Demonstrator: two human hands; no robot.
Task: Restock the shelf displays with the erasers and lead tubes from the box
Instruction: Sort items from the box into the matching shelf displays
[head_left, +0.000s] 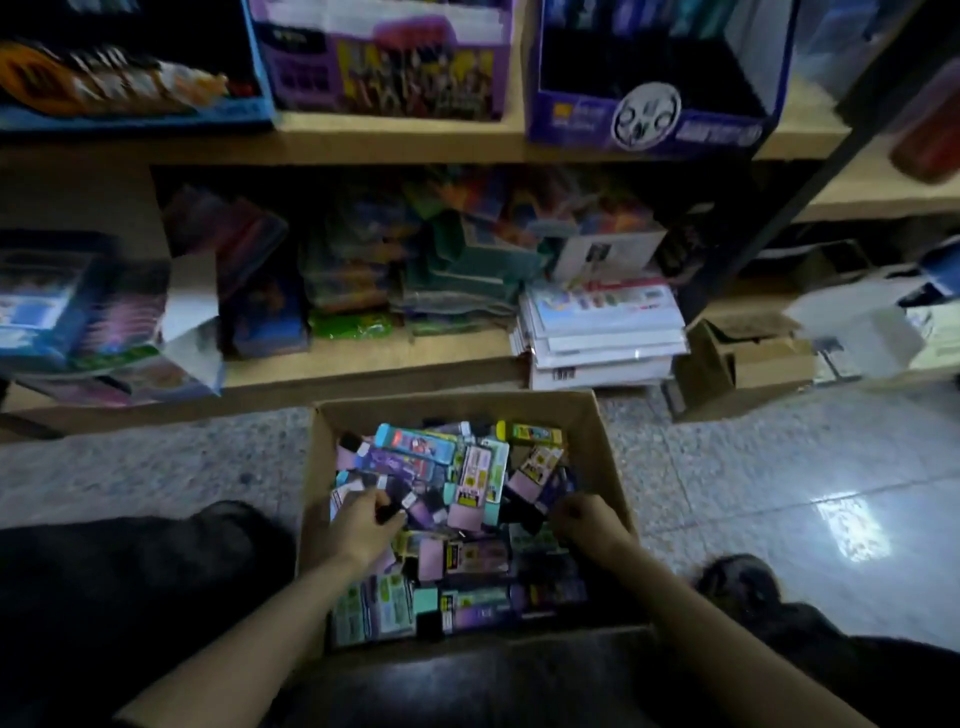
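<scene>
Small, flat, bright-printed packets (470, 486) of erasers and lead tubes are heaped in the open brown cardboard box (605, 457) on the floor (727, 467). They are judged light, stiff and slippery, and are best pinched by the edges. A small dark packet (388, 513) is pinched in the grip of the left hand (363, 527). The right hand (589, 519) is curled into the heap, and what its grip holds cannot be told.

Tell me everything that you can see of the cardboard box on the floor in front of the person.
The cardboard box is plain brown and open at the top. It stands upright on the speckled floor, just before the lowest shelf. It is nearly full of small colourful packets that lie in a loose jumble. Both hands reach into it: the left hand curls round a small dark packet, and the right hand is curled among the packets near the right wall.
</scene>
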